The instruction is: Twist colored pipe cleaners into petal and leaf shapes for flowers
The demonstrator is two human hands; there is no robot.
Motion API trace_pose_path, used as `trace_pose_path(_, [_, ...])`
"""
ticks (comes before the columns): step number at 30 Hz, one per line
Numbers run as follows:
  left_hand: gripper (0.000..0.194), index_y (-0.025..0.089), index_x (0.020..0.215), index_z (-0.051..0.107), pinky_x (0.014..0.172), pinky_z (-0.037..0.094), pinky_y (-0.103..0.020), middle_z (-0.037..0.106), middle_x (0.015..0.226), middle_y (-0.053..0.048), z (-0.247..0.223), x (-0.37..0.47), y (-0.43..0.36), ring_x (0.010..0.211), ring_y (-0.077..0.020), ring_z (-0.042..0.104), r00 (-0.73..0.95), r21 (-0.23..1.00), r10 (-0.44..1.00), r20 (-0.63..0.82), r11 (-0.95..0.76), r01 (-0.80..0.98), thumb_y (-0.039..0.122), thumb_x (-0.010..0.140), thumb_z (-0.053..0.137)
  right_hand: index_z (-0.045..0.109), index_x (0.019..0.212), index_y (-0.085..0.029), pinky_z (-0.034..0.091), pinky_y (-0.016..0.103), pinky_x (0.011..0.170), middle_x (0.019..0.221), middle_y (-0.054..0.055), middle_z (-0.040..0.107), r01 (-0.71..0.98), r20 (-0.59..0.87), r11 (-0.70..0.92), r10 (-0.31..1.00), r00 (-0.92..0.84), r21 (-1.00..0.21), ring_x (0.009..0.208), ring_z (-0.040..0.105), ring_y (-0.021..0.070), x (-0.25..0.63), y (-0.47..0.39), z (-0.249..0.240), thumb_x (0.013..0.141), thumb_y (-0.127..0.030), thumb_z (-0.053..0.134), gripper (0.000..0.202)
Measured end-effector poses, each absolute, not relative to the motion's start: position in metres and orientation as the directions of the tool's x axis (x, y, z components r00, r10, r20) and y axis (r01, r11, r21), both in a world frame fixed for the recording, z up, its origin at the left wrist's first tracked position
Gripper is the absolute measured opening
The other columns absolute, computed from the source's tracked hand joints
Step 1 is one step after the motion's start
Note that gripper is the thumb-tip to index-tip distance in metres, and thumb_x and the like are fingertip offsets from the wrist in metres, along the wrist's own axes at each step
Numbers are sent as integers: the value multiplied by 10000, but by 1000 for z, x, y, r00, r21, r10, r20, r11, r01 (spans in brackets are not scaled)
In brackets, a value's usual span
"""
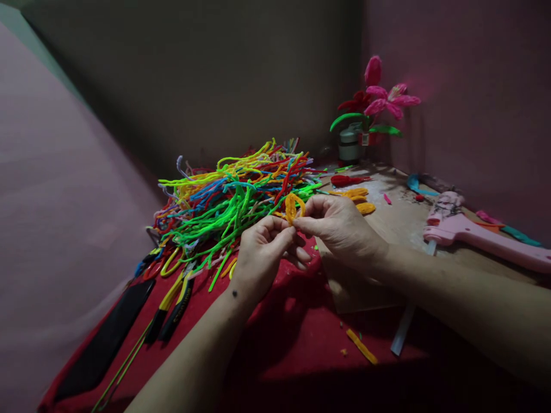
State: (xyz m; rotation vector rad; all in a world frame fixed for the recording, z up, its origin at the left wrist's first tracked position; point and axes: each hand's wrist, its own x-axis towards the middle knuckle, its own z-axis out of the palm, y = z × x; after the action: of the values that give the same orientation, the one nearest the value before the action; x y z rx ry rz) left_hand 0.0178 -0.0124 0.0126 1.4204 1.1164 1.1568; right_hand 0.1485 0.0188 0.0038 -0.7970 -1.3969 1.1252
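Both hands meet over the front of the table, pinching an orange pipe cleaner (291, 207) bent into upright loops. My left hand (262, 252) grips its base between thumb and forefinger, the other fingers curled below. From the right, my right hand (344, 229) pinches the same piece near its bottom. Just beyond my right hand lie several finished-looking orange pipe-cleaner petals (355, 195). A large heap of coloured pipe cleaners (236, 198), green, yellow, red and blue, spreads behind my left hand.
Yellow-and-black pliers (177, 304) and a black flat object (107, 338) lie at left. A pink glue gun (477, 229) with a glue stick (407, 324) rests on the board (344, 287) at right. Pink pipe-cleaner flowers (390, 102) stand at the back. An orange scrap (361, 346) lies in front.
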Motion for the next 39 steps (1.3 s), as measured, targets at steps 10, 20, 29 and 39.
trace_pose_path(10, [106, 125, 766, 495, 390, 473, -223, 630, 560, -8, 6, 22, -7, 384, -123, 575, 93, 991, 987, 130, -132, 12, 184, 736, 579, 461, 582, -164, 373, 210, 462, 516, -48, 498, -32, 344, 342, 934, -100, -939, 473, 475, 80, 145, 20, -2, 637, -96, 541, 118])
trace_pose_path(20, [115, 144, 788, 488, 385, 473, -226, 601, 504, 28, -1, 27, -7, 374, -122, 561, 65, 985, 984, 167, -164, -51, 186, 730, 578, 418, 545, -181, 347, 202, 442, 488, -57, 465, 38, 405, 407, 913, -45, -913, 449, 446, 71, 145, 11, 3, 608, -58, 492, 156])
trace_pose_path(29, [142, 134, 761, 487, 382, 462, -212, 612, 587, 11, 4, 22, -4, 391, -100, 555, 78, 994, 992, 102, -99, -40, 224, 723, 591, 492, 545, -156, 364, 208, 436, 473, -21, 544, -329, 214, 135, 952, -218, -935, 436, 488, 83, 147, 21, -2, 620, -103, 541, 104])
trace_pose_path(39, [279, 170, 886, 494, 353, 411, -167, 579, 711, 20, 13, 17, -7, 459, -89, 562, -5, 958, 970, 242, -238, 159, 254, 676, 659, 551, 533, -134, 299, 218, 394, 491, -15, 528, -494, 66, -114, 941, -331, -862, 403, 428, 74, 149, 29, -6, 600, -142, 600, 83])
